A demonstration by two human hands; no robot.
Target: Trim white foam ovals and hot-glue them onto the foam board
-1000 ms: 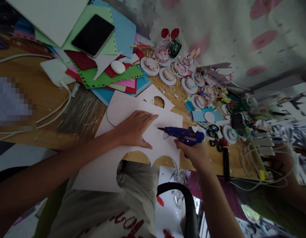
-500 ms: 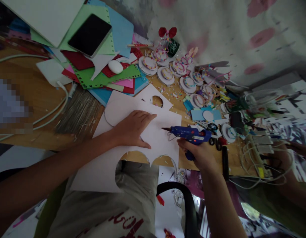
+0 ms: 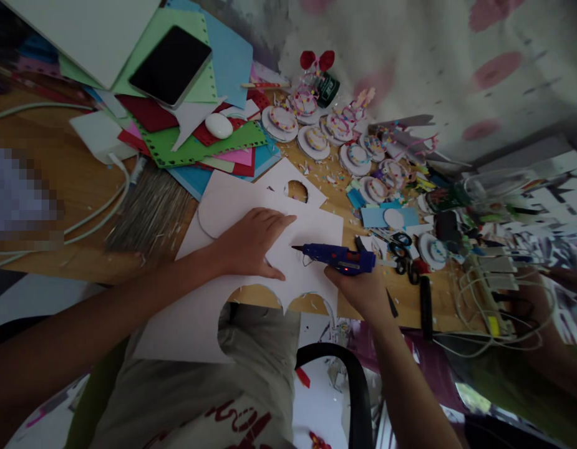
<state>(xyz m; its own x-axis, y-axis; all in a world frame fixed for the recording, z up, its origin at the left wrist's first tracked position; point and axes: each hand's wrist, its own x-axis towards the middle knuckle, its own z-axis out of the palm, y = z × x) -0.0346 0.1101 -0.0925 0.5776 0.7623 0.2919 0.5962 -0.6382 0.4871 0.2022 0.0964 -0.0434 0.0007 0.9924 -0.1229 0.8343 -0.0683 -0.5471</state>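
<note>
My right hand [image 3: 358,287] grips a blue hot glue gun [image 3: 339,255] with a small red light glowing on its side. The nozzle points left, over a white foam or card sheet [image 3: 311,231]. Fingers stretched, my left hand [image 3: 257,243] lies flat on that sheet. By my left wrist a white round disc [image 3: 218,215] rests on the sheet. Curved cut-outs run along the sheet's near edge, and part of it overhangs the table edge above my lap. What lies under my left palm is hidden.
Decorated small white hats [image 3: 314,142] stand in a cluster at the back. A phone [image 3: 170,65] tops coloured sheets at left, near a bundle of thin wires [image 3: 143,209]. Scissors [image 3: 400,246], a power strip [image 3: 491,280] with cables and another person's arm [image 3: 534,305] are at right.
My right hand has moved the glue gun left, bringing its nozzle closer to my left hand. The scissors behind it show more now. My left hand has stayed in place.
</note>
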